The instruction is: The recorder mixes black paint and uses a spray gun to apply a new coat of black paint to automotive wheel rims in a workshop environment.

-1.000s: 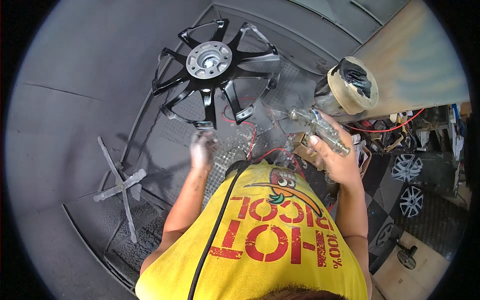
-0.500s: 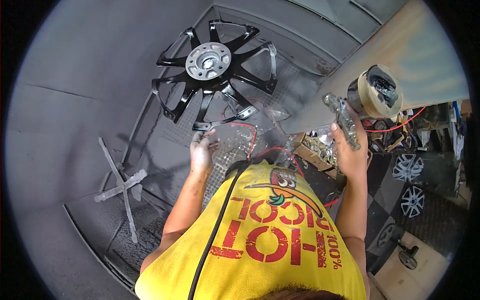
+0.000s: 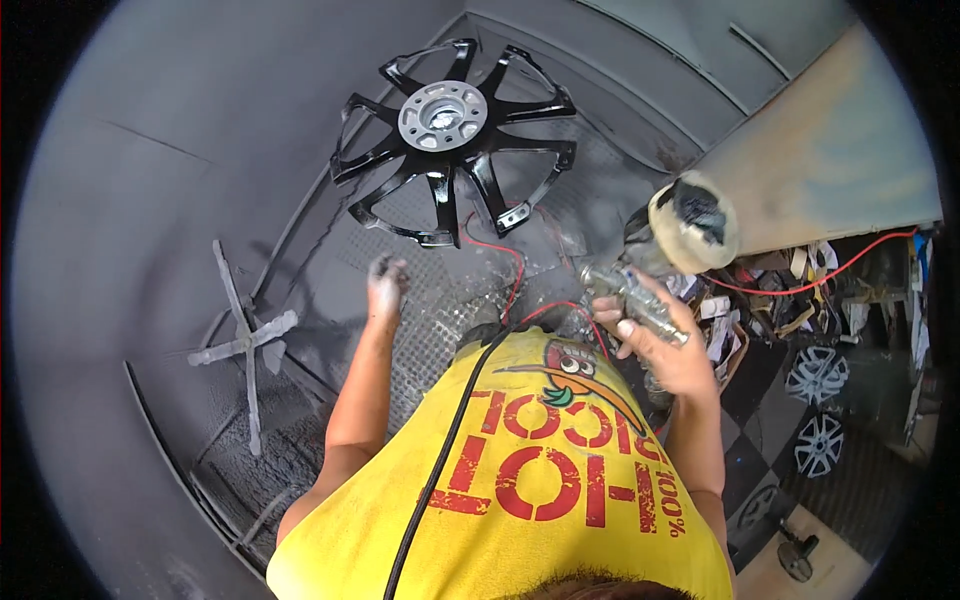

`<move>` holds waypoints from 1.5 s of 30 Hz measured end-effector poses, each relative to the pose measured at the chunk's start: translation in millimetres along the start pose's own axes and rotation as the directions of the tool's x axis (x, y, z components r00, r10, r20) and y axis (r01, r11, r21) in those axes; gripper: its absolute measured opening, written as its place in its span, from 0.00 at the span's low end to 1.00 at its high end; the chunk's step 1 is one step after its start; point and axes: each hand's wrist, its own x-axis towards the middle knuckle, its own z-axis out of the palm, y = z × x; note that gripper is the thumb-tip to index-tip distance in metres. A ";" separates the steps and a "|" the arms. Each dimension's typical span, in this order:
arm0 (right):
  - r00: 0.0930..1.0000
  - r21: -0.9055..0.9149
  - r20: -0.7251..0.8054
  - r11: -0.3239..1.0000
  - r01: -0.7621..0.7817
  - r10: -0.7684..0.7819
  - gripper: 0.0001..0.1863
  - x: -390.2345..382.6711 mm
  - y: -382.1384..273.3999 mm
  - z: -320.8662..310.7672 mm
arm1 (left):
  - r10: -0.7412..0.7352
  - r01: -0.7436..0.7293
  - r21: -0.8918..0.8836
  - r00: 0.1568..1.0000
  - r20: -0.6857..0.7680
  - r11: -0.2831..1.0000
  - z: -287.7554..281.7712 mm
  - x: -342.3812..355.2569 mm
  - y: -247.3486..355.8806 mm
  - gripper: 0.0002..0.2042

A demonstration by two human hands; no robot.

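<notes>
A glossy black spoked wheel centre (image 3: 485,180) with a bare silver hub (image 3: 443,117) stands at the far middle, its spoke ends joined in pairs by thin links. My left hand (image 3: 384,292), dusted with grey on the fingers, is just below its near edge, apart from it. Its fingers are loosely bent with nothing in them. In my right hand (image 3: 672,345) is a spray gun (image 3: 640,300), its body coated in dried paint. The pale round cup (image 3: 690,245) on the gun, dark-smeared on top, tilts toward the far side. What supports the wheel is mostly hidden.
A grey-coated cross-shaped stand (image 3: 245,343) is at the left, near the grey wall. Red hose (image 3: 520,275) runs over the textured floor. At the right are cluttered shelves (image 3: 860,290), two silver wheels (image 3: 818,375) and a small fan (image 3: 797,557).
The wheel has turned and sits a little farther right in view. My left hand has come away from its near edge. My right hand has brought the spray gun left and nearer.
</notes>
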 end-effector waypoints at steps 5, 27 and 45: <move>0.998 -0.128 0.061 0.992 -0.021 0.029 0.33 -1.0 51.0 -9.4 | -0.217 -0.036 0.551 0.897 0.386 0.834 -7.2 -53.7 -121.0 0.16; 0.931 -0.290 0.341 0.927 0.236 -0.130 0.29 122.0 -91.3 78.1 | -0.180 0.161 0.087 0.940 0.290 0.983 -13.6 -56.3 -29.5 0.17; 0.850 -0.461 -0.298 0.845 0.270 -0.435 0.25 209.7 -100.9 94.7 | -0.047 -0.121 0.307 0.871 0.489 0.944 -66.3 111.8 174.1 0.28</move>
